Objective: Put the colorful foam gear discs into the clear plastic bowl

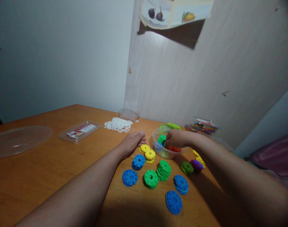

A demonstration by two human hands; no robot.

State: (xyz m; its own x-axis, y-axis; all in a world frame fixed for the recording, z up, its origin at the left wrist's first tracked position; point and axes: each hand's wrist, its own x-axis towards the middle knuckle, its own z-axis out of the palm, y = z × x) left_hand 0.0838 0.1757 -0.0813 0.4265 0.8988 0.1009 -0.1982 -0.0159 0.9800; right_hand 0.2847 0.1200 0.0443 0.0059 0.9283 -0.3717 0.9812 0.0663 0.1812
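My left hand [132, 142] rests on the wooden table [40, 170], fingers together and curled loosely, just left of two yellow disc stacks [147, 153]; nothing shows in it. My right hand [177, 138] reaches into a clear plastic bowl [158, 145] holding green, blue and red foam discs, its fingers bent down among them and hidden. In front of the bowl lie stacks of blue discs [138, 161], green discs [164, 170] and more blue discs [173, 201].
A clear round lid [16, 140] and a clear rectangular lid [79, 131] lie at the left. White square pieces [118, 124] sit near a small clear box [129, 114] by the wall. A box of coloured pieces [204, 126] stands at the right.
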